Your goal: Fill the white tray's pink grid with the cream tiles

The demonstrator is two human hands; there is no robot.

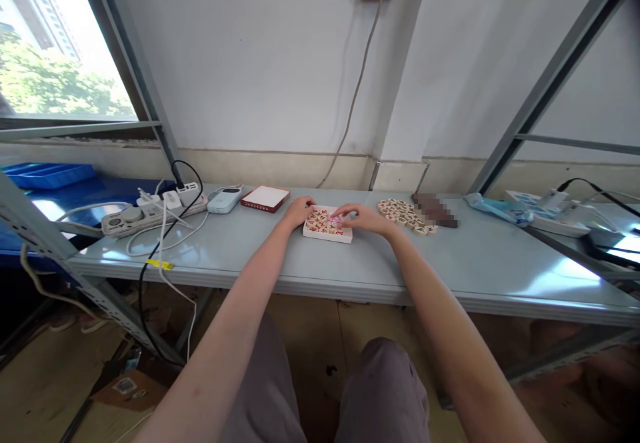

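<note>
A shallow white box (327,235) sits on the grey shelf, holding round wooden Chinese chess pieces (317,219) with red characters. My left hand (299,210) is at the box's far left corner, its fingers curled over the edge. Over the right half of the box, my right hand (361,217) bends down with thumb and fingers drawn together at the pieces. Something pinkish shows at those fingertips, too small to make out. To the right of the box lies a cluster of loose Chinese chess pieces (400,213), one layer deep.
A red-edged box lid (265,199) lies back left, beside a pale blue device (225,200). Further left are a power strip (155,211) and tangled cables. A blurred brown object (434,210) touches the loose pieces. Blue plastic packaging (497,209) lies right. Metal posts frame the shelf.
</note>
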